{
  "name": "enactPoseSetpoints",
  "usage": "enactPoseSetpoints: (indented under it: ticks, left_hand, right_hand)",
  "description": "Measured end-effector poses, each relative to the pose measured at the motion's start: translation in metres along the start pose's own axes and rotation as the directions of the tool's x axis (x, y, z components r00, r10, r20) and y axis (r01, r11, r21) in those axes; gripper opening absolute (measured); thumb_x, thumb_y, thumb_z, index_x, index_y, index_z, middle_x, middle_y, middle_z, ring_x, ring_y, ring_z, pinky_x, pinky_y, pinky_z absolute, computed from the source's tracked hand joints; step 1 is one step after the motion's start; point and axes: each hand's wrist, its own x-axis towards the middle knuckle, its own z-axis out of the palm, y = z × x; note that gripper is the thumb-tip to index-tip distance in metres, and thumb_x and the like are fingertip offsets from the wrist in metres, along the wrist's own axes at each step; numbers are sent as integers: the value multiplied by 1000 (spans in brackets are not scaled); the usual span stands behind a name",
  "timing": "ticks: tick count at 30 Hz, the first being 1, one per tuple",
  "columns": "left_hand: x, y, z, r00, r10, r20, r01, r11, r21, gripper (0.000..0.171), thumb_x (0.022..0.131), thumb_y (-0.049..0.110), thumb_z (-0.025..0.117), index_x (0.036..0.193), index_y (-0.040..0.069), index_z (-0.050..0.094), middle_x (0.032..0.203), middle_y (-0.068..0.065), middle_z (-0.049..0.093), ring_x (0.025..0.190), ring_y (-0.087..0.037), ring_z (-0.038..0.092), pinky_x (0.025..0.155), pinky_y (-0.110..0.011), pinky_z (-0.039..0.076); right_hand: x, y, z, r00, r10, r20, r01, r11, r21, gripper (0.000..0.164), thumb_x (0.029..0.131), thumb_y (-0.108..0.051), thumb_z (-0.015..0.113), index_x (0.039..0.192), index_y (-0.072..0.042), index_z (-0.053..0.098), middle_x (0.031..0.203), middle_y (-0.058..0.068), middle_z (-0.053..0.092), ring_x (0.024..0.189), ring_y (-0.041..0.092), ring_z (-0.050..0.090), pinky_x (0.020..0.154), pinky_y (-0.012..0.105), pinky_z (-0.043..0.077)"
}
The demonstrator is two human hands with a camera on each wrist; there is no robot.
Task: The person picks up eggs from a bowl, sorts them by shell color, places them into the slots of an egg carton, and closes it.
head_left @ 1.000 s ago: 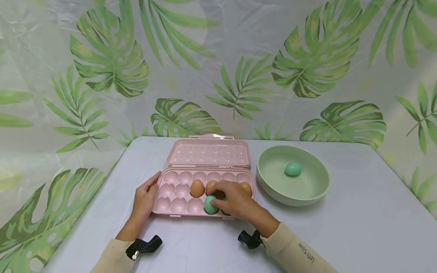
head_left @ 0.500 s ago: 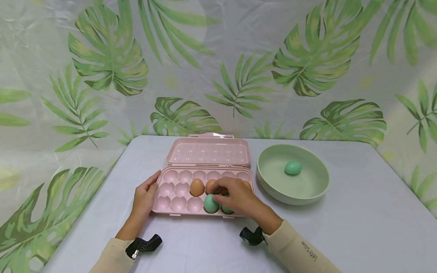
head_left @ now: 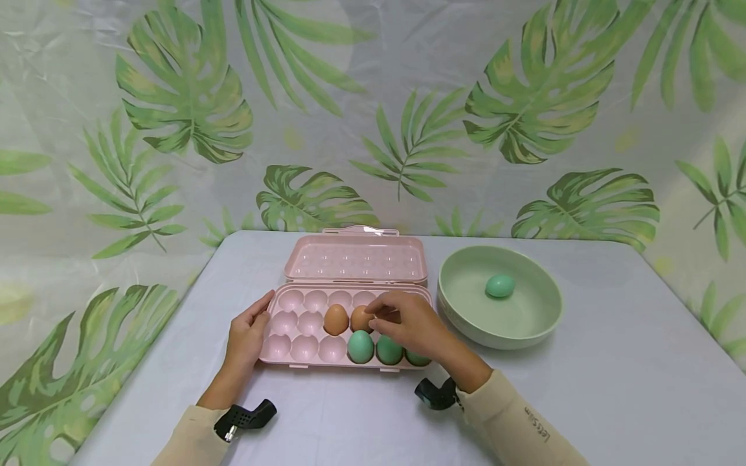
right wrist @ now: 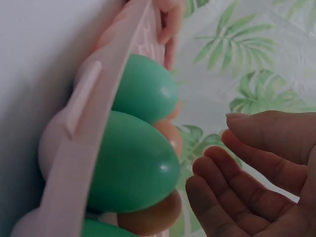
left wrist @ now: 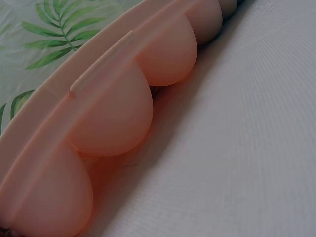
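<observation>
A pink egg carton (head_left: 304, 348) lies with its lid folded back. My left hand (head_left: 246, 338) holds its left edge in the head view; the left wrist view shows only the carton's rounded underside (left wrist: 113, 108). My right hand (head_left: 408, 323) hovers over the carton's right part, fingers loosely bent and apart from the eggs in the right wrist view. Green eggs (head_left: 361, 347) fill the front row's right end, seen close up as a large green egg (right wrist: 136, 163). Brown eggs (head_left: 336, 320) stand in the middle row, partly hidden by my right hand.
A pale green bowl (head_left: 466, 323) stands right of the carton with one green egg (head_left: 500, 286) in it. The carton's lid (head_left: 357, 259) lies open behind. A white cloth (head_left: 629, 362) covers the table, and a leaf-print curtain (head_left: 408, 77) hangs behind.
My right hand has let go of the green egg in the front row and lifted slightly up and right. The egg stays in its cup. My left hand has not moved.
</observation>
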Motion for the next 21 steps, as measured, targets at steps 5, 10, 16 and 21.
enactPoseSetpoints:
  ticks: [5, 10, 16, 21]
  left_hand:
    - [-1, 2, 0, 999, -26, 22, 26, 1000, -15, 41, 100, 6, 43, 140, 5, 51, 143, -8, 49, 135, -13, 39, 101, -10, 34]
    - [-2, 3, 0, 999, -37, 24, 37, 999, -24, 41, 100, 7, 42, 140, 6, 50, 144, -7, 49, 136, -12, 38, 102, -10, 34]
    - [-1, 3, 0, 999, -28, 19, 28, 999, -17, 41, 100, 6, 43, 140, 5, 51, 143, -8, 50, 135, -13, 39, 100, -8, 35]
    - [-1, 2, 0, 1000, -18, 20, 19, 1000, -14, 41, 100, 6, 43, 140, 5, 51, 143, -9, 50, 135, -14, 39, 100, -8, 34]
  right_hand:
    - [2, 0, -7, 1000, -23, -17, 23, 1000, 7, 17, 87, -8, 68, 104, -6, 72, 99, 5, 70, 87, 14, 64, 81, 30, 56]
    - [2, 1, -17, 999, -12, -45, 12, 1000, 15, 20, 87, -6, 66, 106, -7, 71, 103, 8, 69, 91, 16, 65, 84, 35, 56]
    - [0, -1, -31, 998, 30, -50, -30, 1000, -1, 20, 89, -9, 66, 108, -12, 70, 107, 4, 68, 95, 17, 65, 88, 38, 54]
    - [0, 3, -39, 997, 35, -65, -35, 999, 9, 18, 89, -10, 68, 106, -12, 71, 104, -1, 68, 94, 17, 65, 88, 40, 54]
